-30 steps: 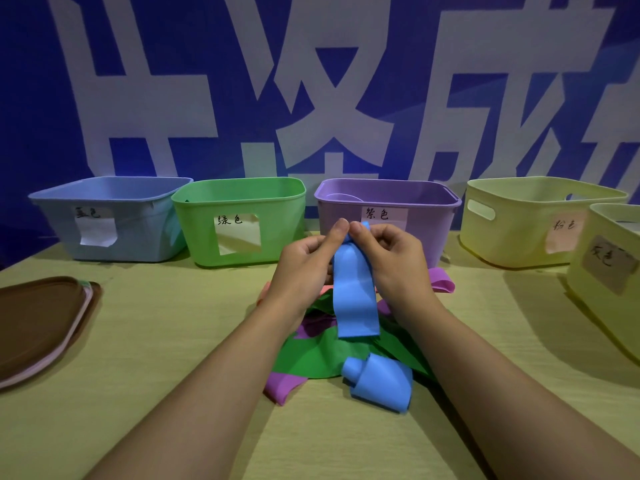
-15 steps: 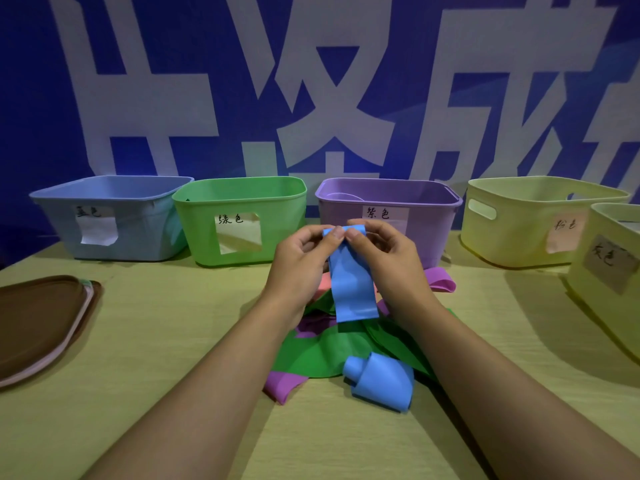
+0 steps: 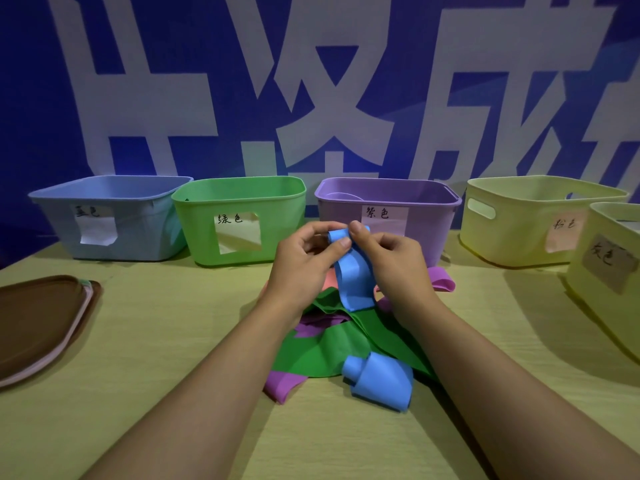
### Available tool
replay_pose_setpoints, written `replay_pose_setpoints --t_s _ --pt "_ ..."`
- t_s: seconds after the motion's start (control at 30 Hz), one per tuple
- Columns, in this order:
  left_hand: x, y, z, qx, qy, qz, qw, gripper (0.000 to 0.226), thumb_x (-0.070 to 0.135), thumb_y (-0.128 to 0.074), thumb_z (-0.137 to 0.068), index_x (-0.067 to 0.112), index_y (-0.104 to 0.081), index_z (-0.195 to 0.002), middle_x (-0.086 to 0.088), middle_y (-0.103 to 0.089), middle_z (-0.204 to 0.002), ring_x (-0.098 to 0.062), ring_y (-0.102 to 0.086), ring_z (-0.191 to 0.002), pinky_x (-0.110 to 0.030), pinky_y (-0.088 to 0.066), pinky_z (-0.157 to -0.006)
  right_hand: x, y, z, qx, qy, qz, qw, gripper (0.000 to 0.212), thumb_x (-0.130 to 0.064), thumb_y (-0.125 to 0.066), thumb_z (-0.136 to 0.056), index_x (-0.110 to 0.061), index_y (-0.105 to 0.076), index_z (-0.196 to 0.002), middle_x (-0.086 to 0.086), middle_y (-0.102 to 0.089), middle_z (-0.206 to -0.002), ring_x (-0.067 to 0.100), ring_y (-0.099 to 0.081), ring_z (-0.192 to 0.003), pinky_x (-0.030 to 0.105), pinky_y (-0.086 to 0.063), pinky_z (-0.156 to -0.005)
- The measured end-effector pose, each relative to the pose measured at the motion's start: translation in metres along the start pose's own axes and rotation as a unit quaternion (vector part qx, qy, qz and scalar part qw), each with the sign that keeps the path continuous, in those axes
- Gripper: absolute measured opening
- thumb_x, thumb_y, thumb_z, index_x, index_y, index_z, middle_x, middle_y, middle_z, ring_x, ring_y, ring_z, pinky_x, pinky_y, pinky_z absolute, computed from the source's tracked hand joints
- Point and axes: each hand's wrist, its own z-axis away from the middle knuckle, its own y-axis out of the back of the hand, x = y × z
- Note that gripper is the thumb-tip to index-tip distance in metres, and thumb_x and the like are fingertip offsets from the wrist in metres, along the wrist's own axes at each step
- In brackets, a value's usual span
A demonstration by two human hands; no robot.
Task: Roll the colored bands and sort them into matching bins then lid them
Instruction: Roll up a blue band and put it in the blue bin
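Observation:
A blue band [image 3: 352, 275] hangs in front of the purple bin [image 3: 426, 223]. My left hand [image 3: 308, 261] and my right hand [image 3: 394, 261] both pinch its top end, which is curled into a small roll. Its lower part droops toward a pile of green bands [image 3: 325, 344], purple bands [image 3: 280, 386] and a pink one [image 3: 328, 280] on the table. A rolled blue band [image 3: 379, 379] lies at the pile's near edge. Behind stand the blue bin [image 3: 110, 220] and the green bin [image 3: 239, 220].
Two pale yellow bins stand to the right, one at the back [image 3: 530, 220] and one nearer [image 3: 613, 271] at the frame's edge. A stack of brown and pink lids [image 3: 38, 323] lies at the left. A blue banner fills the background.
The top end of the blue band has been curled over into a small roll between my fingers, and the hanging part has become shorter. Both hands stayed in front of the purple bin.

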Motion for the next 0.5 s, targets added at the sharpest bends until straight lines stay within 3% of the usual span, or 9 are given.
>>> replay_pose_setpoints --t_s 0.17,0.3,0.37,0.43,0.5 --pt "0.0007 -0.0006 -0.0007 0.001 0.01 0.005 1.0 0.022 0.001 -0.073 -0.091 0.016 -0.072 -0.106 -0.013 -0.076 -0.108 -0.018 -0.072 -0.094 -0.033 -0.06 -0.083 -0.0009 0.0 -0.0002 -0.011 0.013 -0.017 1.0 0.035 -0.042 -0.07 -0.094 -0.008 -0.077 -0.087 0.004 -0.072 -0.076 0.009 -0.06 -0.066 0.026 -0.047 -0.06" --pt "0.0034 -0.0033 -0.0009 0.016 0.032 0.034 0.999 0.015 0.009 -0.071 -0.094 0.015 -0.071 -0.107 -0.013 -0.076 -0.103 -0.025 -0.071 -0.095 -0.041 -0.058 -0.086 -0.0011 -0.0019 0.0009 -0.033 0.021 -0.053 0.998 0.02 -0.026 -0.07 -0.096 -0.007 -0.076 -0.099 0.012 -0.077 -0.093 0.016 -0.069 -0.083 0.03 -0.057 -0.076" --pt "0.0032 -0.0032 -0.0008 0.026 0.067 0.035 0.997 0.018 0.032 -0.075 -0.092 0.017 -0.074 -0.103 -0.01 -0.077 -0.099 -0.028 -0.073 -0.093 -0.042 -0.059 -0.083 -0.0019 -0.003 0.0015 -0.04 0.028 -0.053 0.997 0.014 -0.022 -0.069 -0.097 -0.01 -0.075 -0.1 0.013 -0.077 -0.097 0.023 -0.072 -0.09 0.034 -0.059 -0.084" --pt "-0.001 -0.001 -0.002 0.022 0.097 -0.004 0.995 0.046 0.063 -0.075 -0.078 0.021 -0.079 -0.098 -0.01 -0.079 -0.099 -0.033 -0.075 -0.098 -0.052 -0.058 -0.091 -0.0017 -0.004 0.0012 -0.044 0.036 -0.049 0.997 0.011 -0.02 -0.068 -0.098 -0.013 -0.074 -0.102 0.012 -0.077 -0.099 0.031 -0.072 -0.1 0.044 -0.058 -0.092" --pt "-0.0032 -0.0004 -0.0015 0.019 0.096 -0.026 0.995 0.056 0.075 -0.073 -0.068 0.027 -0.081 -0.095 -0.009 -0.079 -0.097 -0.035 -0.075 -0.1 -0.061 -0.055 -0.097 -0.0005 -0.0042 0.0004 -0.046 0.04 -0.047 0.997 0.01 -0.018 -0.067 -0.098 -0.013 -0.074 -0.104 0.013 -0.077 -0.101 0.033 -0.07 -0.104 0.049 -0.057 -0.095"
